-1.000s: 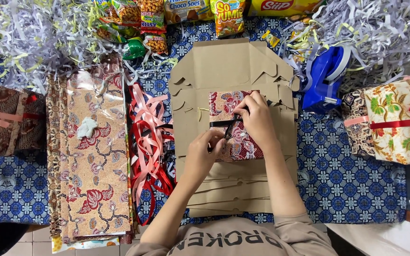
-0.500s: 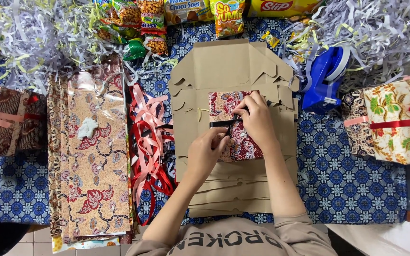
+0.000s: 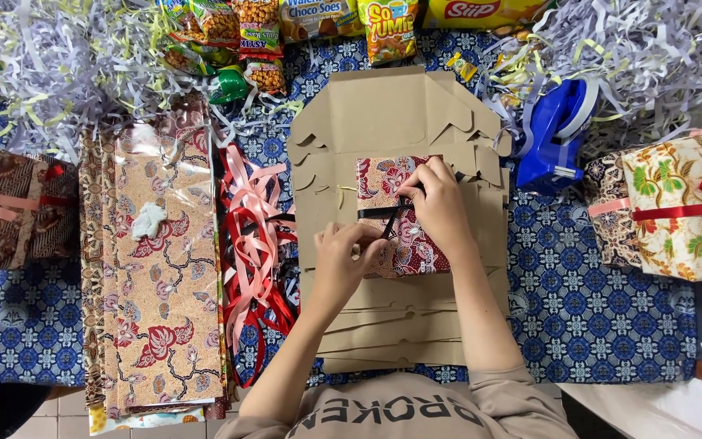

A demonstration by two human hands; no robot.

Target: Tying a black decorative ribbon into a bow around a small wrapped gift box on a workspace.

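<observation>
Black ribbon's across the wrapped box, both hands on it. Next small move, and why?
Probably draw the black ribbon snug. It lies across the batik-wrapped box, the right hand pinches it on top, and the left hand grips the box's lower left corner.

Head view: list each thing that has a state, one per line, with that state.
small wrapped box: wrapped, lying on the cardboard, black ribbon across it
black ribbon: held by both hands
left hand: gripping the ribbon
right hand: pinching the ribbon, resting on the box
cardboard boxes: flattened, stacked
large gift box: wrapped, tied with red ribbon
tape dispenser: standing untouched
</observation>
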